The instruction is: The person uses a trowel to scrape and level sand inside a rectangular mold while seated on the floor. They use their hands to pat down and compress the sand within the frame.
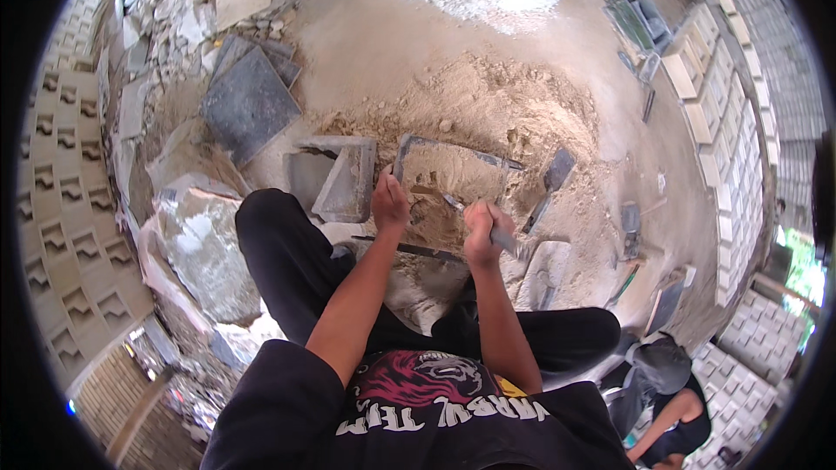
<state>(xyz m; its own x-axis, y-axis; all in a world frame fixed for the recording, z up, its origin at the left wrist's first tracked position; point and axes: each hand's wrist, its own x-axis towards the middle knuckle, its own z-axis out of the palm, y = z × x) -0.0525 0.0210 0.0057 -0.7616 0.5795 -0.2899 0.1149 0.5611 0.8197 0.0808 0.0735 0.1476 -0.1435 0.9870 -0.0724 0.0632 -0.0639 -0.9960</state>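
Observation:
A rectangular mould frame [441, 144], dark-edged and filled with sandy tan material, lies on the ground in front of me. My left hand [390, 202] is closed at the frame's left side, with its fingers on the rim. In my right fist [486, 226] is a trowel [505, 241]. Its grey handle sticks out toward me, and its metal end points into the sand inside the frame. Part of the blade is hidden by sand and by my hand. Another trowel with a dark, flat blade [558, 171] rests on the sand to the right.
Left of the frame sits a grey tray-like mould [367, 176], with dark square slabs [252, 97] beyond it. Loose sand [522, 91] is heaped on the far side. Stacked pale blocks [744, 183] line the right. A co-worker [666, 396] crouches at lower right.

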